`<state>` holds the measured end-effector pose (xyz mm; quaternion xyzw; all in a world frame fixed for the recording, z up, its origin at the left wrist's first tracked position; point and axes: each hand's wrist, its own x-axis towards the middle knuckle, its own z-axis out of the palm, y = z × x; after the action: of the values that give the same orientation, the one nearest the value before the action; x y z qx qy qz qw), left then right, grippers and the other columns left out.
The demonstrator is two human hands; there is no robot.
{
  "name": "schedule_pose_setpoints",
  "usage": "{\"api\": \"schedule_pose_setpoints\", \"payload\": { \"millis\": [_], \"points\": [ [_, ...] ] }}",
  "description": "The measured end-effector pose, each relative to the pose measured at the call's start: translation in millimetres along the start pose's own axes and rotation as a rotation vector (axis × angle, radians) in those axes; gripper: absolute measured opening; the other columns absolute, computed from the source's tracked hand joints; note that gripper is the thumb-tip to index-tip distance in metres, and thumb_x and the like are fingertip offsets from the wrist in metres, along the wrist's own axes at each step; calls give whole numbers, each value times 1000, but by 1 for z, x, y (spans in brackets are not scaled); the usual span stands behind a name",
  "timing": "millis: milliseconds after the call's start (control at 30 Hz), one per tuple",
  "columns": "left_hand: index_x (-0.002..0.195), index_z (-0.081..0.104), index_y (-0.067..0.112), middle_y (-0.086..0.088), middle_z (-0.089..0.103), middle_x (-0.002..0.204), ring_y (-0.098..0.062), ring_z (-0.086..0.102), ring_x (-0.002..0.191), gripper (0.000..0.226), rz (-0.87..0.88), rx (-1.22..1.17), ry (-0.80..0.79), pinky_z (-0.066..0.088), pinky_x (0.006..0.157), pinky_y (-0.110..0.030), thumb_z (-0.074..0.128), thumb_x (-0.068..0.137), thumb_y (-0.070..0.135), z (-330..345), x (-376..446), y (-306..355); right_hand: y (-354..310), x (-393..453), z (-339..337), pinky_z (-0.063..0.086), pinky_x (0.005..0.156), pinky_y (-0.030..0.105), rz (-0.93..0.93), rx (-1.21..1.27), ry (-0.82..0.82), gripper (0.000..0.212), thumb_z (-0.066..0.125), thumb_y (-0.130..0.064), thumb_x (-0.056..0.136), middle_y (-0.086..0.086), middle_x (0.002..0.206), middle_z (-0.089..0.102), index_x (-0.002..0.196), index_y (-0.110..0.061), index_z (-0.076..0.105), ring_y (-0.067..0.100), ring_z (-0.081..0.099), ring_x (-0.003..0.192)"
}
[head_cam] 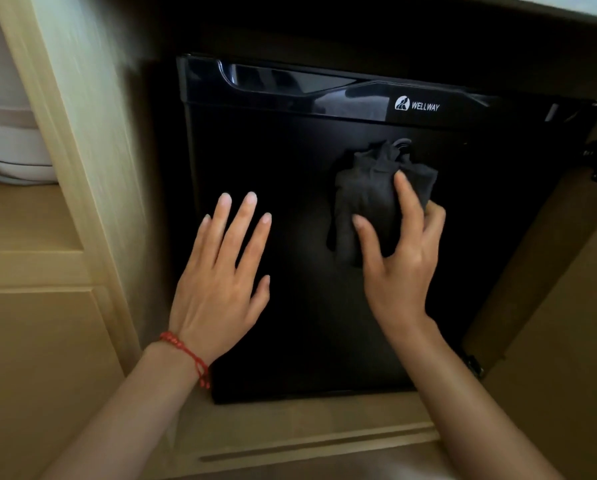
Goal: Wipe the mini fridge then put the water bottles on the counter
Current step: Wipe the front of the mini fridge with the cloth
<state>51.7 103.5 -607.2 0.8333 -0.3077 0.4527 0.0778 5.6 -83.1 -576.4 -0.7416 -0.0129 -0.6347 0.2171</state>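
A black mini fridge [300,161] with a white WELLWAY logo stands in a wooden cabinet recess, its door closed. My right hand [399,265] presses a crumpled dark grey cloth [369,195] against the right half of the door. My left hand [221,271] is spread flat on the left half of the door, fingers apart, with a red string bracelet on the wrist. No water bottles are in view.
A light wooden cabinet frame [82,133] surrounds the fridge. The open cabinet door [563,306] stands at the right with black hinges. White dishes [10,150] are stacked on a shelf at the left. A wooden base ledge [307,438] runs below the fridge.
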Motion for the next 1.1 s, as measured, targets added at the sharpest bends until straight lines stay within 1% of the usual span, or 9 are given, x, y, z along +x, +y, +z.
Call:
{"api": "schedule_pose_setpoints", "payload": {
  "millis": [100,233,300,433,633,733,867,1000,1100],
  "points": [
    [142,26,5,-18,18,150,-36,10,141,62,-14,8,17,12,115,-46,47,87,26,2,0,2,9,-28,0,24,94,-3,11,-24,-34,51,64,-13,81,30,103,48,125,4,44,19,45,98],
    [141,27,5,-19,18,150,-36,12,140,61,-21,12,22,14,114,-47,46,87,26,3,-2,6,36,-83,-17,29,95,11,3,-96,-226,44,44,-35,92,11,112,36,127,-10,39,18,47,100],
    [141,27,5,-21,19,149,-36,12,140,61,-22,1,28,13,115,-46,47,87,25,4,-2,9,43,-83,-21,30,96,12,13,-76,-261,44,46,-34,91,9,114,35,128,-13,38,18,47,103],
    [141,25,4,-21,20,149,-35,12,140,61,-2,-48,39,11,115,-45,46,87,24,6,1,24,36,-31,-19,28,95,-1,32,-22,-101,51,61,-19,84,22,112,43,128,-5,41,16,45,102],
    [142,25,6,-17,18,150,-34,11,141,61,-4,-64,47,11,115,-47,45,87,25,9,10,41,37,11,-22,24,90,-5,54,-48,55,52,64,-15,84,30,102,48,129,2,43,2,38,94],
    [143,23,7,-16,16,151,-33,10,141,63,-28,-23,5,11,114,-47,43,87,26,13,7,45,53,-35,-24,28,91,1,59,-72,-66,49,54,-26,89,28,106,47,130,-6,38,19,46,97],
    [144,19,9,-15,14,152,-32,10,141,65,-45,39,-37,12,113,-49,41,87,28,15,5,47,77,-85,-40,40,90,18,88,-113,-243,47,36,-45,93,10,114,34,130,-15,34,18,46,100],
    [144,19,11,-16,13,152,-33,8,141,66,-66,25,-37,12,113,-50,44,86,28,16,5,52,74,-51,-43,29,95,0,82,-21,-179,47,55,-27,87,15,114,39,128,-11,38,18,46,103],
    [144,22,11,-18,13,151,-34,8,141,66,-88,8,-29,12,112,-52,45,85,29,17,3,58,70,-1,-45,26,93,-1,65,1,-72,51,63,-18,84,27,106,48,128,-5,43,16,45,100]
  ]
}}
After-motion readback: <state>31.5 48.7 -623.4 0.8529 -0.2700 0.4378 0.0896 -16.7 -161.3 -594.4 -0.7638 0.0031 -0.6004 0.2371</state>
